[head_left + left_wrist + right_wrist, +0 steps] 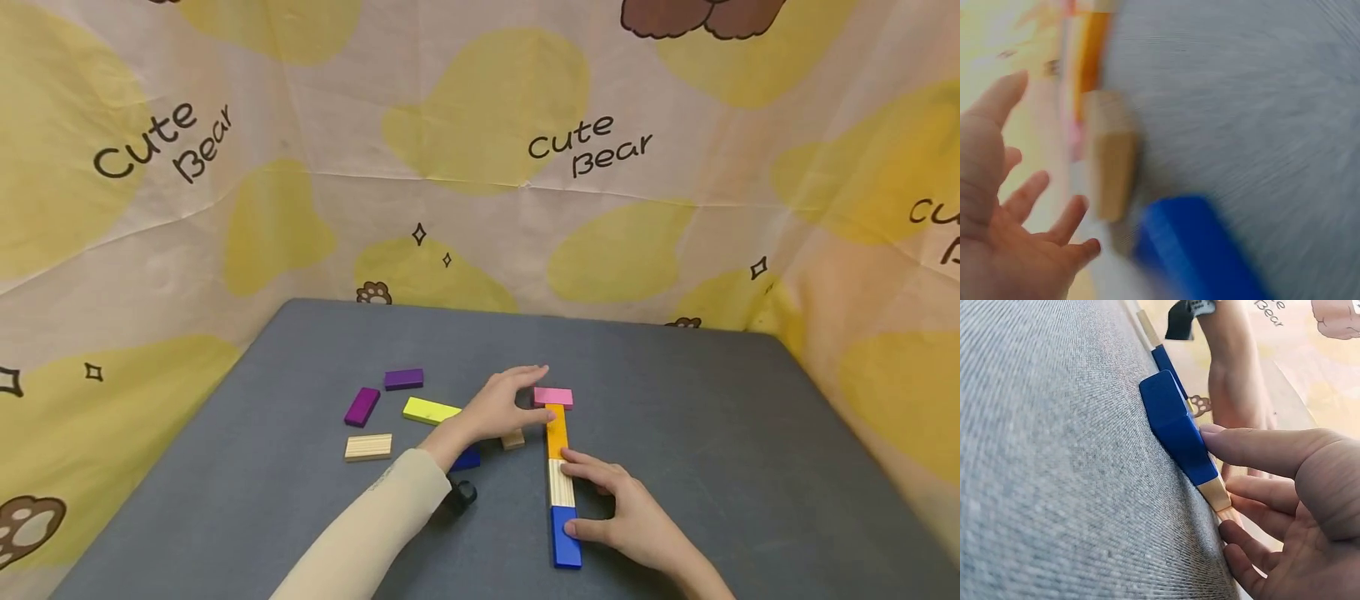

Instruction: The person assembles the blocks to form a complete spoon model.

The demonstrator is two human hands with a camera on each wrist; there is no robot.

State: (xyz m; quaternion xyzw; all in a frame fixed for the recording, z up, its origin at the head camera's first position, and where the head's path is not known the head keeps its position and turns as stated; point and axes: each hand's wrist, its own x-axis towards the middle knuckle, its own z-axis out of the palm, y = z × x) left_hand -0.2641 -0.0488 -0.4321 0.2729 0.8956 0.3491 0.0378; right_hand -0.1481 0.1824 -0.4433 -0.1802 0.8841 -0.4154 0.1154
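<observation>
Along the right half of the dark grey tabletop (705, 400), toy building blocks form a line running away from the person: a blue block (566, 546) nearest, then a pale bare-wood block (561, 485), then an orange block (557, 439), with a pink block (552, 397) set crosswise at the far end. The right hand (633, 517) lies at the line's near part, thumb on the blue block, fingertips near the seam between bare wood and orange; thumb and fingers are apart, with nothing clamped between them. The left hand (498, 407) is spread by the orange and pink blocks, thumb and fingers apart; I cannot tell whether its thumb touches the orange one.

Left of the line lie a yellow block (427, 410), two purple blocks (403, 380), a striped wooden block (367, 447) and, partly hidden by the left arm, a second blue block (468, 459); a small wooden block (513, 439) sits near the left hand.

The backdrop cloth (465, 108) reads "Cute Bear" in black handwriting-style letters twice, with another copy cut off at the right edge. Pale marks on the black strap (1180, 322) at the left wrist are too small to read.
</observation>
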